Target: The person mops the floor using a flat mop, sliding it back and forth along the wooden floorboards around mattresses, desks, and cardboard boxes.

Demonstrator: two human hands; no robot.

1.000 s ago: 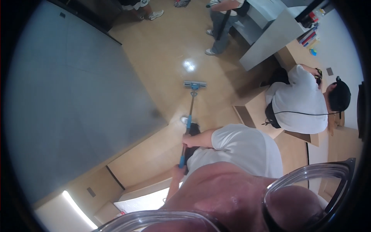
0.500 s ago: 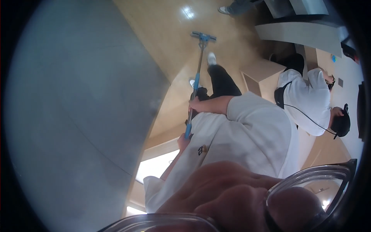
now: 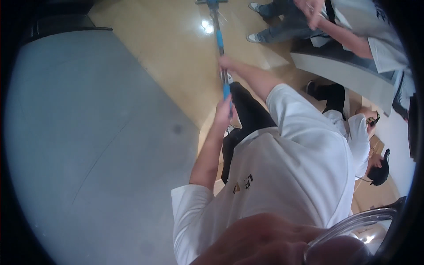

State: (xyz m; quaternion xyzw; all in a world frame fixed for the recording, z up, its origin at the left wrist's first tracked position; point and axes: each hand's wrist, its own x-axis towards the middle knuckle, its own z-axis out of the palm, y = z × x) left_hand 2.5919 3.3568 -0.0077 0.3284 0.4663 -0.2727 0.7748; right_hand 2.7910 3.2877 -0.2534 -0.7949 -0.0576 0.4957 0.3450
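The view has tilted further down than a moment ago: the mop head (image 3: 212,1) now sits at the very top edge and the pole (image 3: 219,42) runs nearly straight up the picture, so the stroke reads as pushed farther out over the tan floor (image 3: 176,48). The left hand (image 3: 223,110) has its fingers closed around the blue grip low on the pole; the right hand (image 3: 224,64) is wrapped around the pole higher up. To the left lies a broad grey mat (image 3: 88,141), its edge well apart from the pole. On the right, a standing person's shoes (image 3: 254,39) and a seated person (image 3: 357,141) crowd that side; open floor remains ahead and leftward.
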